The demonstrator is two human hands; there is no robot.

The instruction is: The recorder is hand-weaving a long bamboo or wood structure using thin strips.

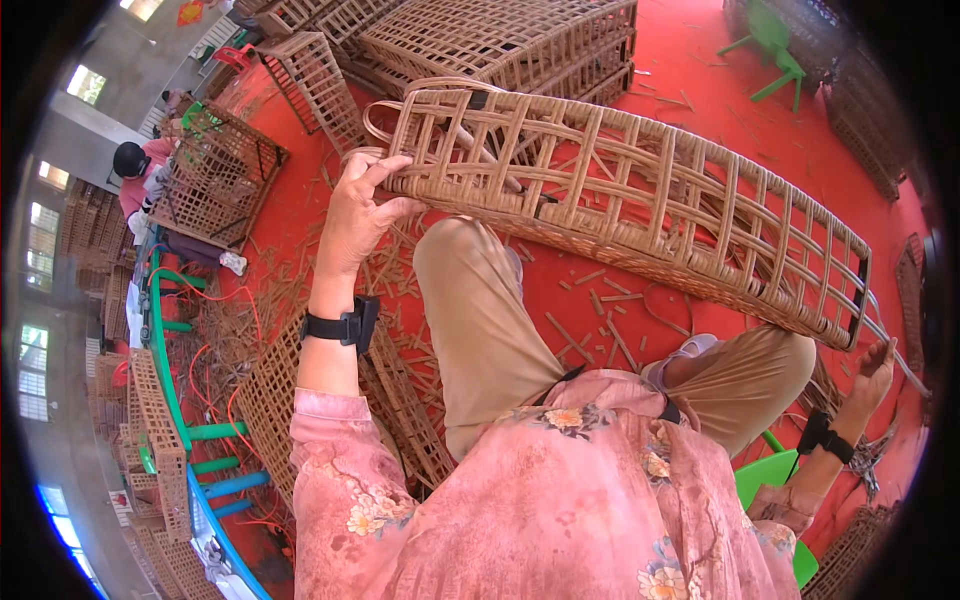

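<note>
One long woven wicker panel lies across the person's lap, running from upper left down to the right, its open lattice of flat strips bound at the edges by a thick rolled rim. Two hands work at it. The left hand has a closed grip on the panel's near left corner, thumb beneath and fingers curled over the rim. The right hand sits low at the right edge, just below the panel's far end; its fingers are spread loosely and it seems to touch a thin rod there, but whether its grip is closed on anything cannot be told. Each wrist carries one black band, two in all.

The person sits on one green chair, knees in tan trousers under the panel. The red floor is strewn with many short cut strips, too many to count. Another flat woven panel lies on the floor beside the left knee. At least three finished lattice crates stand stacked beyond the panel, and one more stands at the left, where another person in a pink top sits behind it. A second green chair stands at the upper right.
</note>
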